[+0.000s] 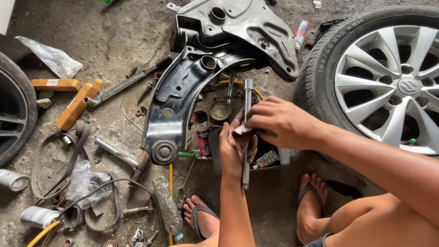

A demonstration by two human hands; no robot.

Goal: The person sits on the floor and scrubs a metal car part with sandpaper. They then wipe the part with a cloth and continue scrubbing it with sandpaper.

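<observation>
Beside wheel (388,77), below control arm (183,91): left hand (234,151) grips steel rod (247,132) upright; right hand (279,121) pinches white scrap (241,129) against it.

You are over a bare, dusty concrete floor (123,32), stained and gritty, lit by flat daylight. A car wheel (388,77) stands at right, another tyre (13,110) at left, wooden blocks (75,107) nearby.
</observation>
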